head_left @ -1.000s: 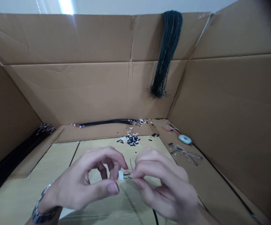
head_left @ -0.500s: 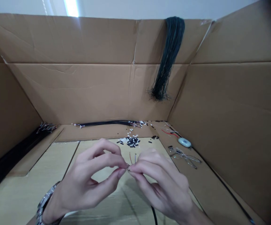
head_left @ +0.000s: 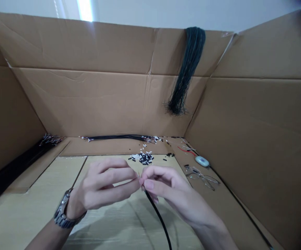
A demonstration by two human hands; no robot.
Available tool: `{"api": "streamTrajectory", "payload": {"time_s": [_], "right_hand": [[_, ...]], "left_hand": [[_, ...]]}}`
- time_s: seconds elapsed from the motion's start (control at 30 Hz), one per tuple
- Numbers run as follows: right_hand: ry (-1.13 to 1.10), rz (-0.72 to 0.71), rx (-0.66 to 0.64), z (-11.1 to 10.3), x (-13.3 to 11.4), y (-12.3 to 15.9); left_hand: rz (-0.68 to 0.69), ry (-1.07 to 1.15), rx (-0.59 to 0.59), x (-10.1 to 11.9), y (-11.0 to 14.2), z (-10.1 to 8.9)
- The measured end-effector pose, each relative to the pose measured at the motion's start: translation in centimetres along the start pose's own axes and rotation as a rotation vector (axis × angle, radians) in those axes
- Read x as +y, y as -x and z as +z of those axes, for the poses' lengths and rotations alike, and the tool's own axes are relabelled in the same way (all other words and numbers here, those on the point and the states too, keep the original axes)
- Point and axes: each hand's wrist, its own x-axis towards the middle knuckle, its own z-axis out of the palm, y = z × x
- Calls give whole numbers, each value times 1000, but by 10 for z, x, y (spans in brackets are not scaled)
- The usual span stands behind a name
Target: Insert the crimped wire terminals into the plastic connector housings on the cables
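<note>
My right hand (head_left: 167, 184) pinches a black cable (head_left: 158, 216) close to its upper end, thumb on top. From there the cable curves down toward the bottom edge of the view. My left hand (head_left: 108, 185) is closed too, its fingertips meeting the right ones at the cable's end. A thin reddish wire (head_left: 139, 174) sticks up between the fingertips. The exact grip of the left fingers on the wires is hidden. Beyond the hands lies a pile of small black and white sleeve-like pieces (head_left: 143, 159).
Cardboard walls (head_left: 108, 100) surround the tabletop (head_left: 48, 187). Black cable bundles lie along the back (head_left: 119, 137) and left (head_left: 15, 163). Dark green strands (head_left: 189, 69) hang over the back wall. At right are a pale blue oval device (head_left: 201, 161) and eyeglasses (head_left: 202, 176).
My right hand has turned, so its thumb now shows on top and more of the black cable is visible. My left fingers have drawn closer together; the wires are mostly covered.
</note>
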Motion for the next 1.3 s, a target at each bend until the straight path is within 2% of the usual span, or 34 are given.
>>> {"api": "streamTrajectory", "payload": {"time_s": [0.23,0.33,0.43,0.53,0.63,0.73,0.83,0.9,1.03,1.13,1.23,1.3], "right_hand": [[-23,9,-16,4,-4,5],[-13,-44,-38,9,-6,9],[-42,-87,-19,14,-5,10],[-48,-150,44,15,-2,9],[8,-236,121,15,0,11],[107,-293,210,16,-1,14],[212,-333,287,18,-3,15],[324,-411,343,20,-4,16],[649,-670,450,21,-3,20],[1012,-821,488,20,2,24],[1289,-851,448,19,8,25],[1325,-838,425,20,9,24]], "left_hand": [[0,-68,-7,11,-7,-9],[-39,-56,-13,18,-7,-11],[-40,3,-3,15,-6,-7],[-122,202,19,4,-4,0],[-221,377,-44,-5,0,6],[-229,418,-131,-8,1,10],[-208,435,-140,-3,0,13],[-243,487,-151,2,-3,12],[-473,765,-170,15,-7,10],[-823,1051,-136,25,-5,14],[-1163,1294,-111,33,-1,19],[-1241,1299,-106,35,0,21]]}}
